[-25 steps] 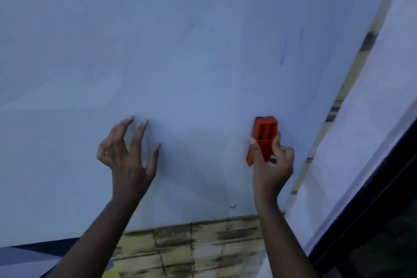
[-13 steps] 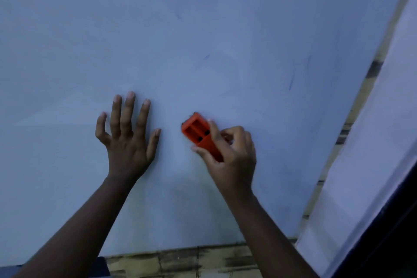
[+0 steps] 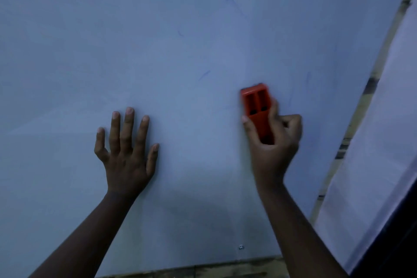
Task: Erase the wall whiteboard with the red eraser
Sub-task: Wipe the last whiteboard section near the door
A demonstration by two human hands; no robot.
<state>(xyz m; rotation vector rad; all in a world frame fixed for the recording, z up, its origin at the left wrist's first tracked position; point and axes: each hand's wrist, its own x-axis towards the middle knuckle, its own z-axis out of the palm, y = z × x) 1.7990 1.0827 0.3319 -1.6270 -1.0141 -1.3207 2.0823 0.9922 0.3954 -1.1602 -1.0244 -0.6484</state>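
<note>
The whiteboard fills most of the head view, pale blue-grey with faint blue marker traces around its middle and upper right. My right hand grips the red eraser and holds it upright against the board, right of centre; its fingers wrap the eraser's lower half. My left hand lies flat on the board to the left, fingers spread and straight.
A small screw sits near the board's bottom edge. Below it runs a weathered tiled wall strip. A second white panel leans at the right, with a dark edge in the lower right corner.
My right hand has swept the eraser rightward and turned it upright. The left hand has stayed flat on the board. The camera has shifted slightly.
</note>
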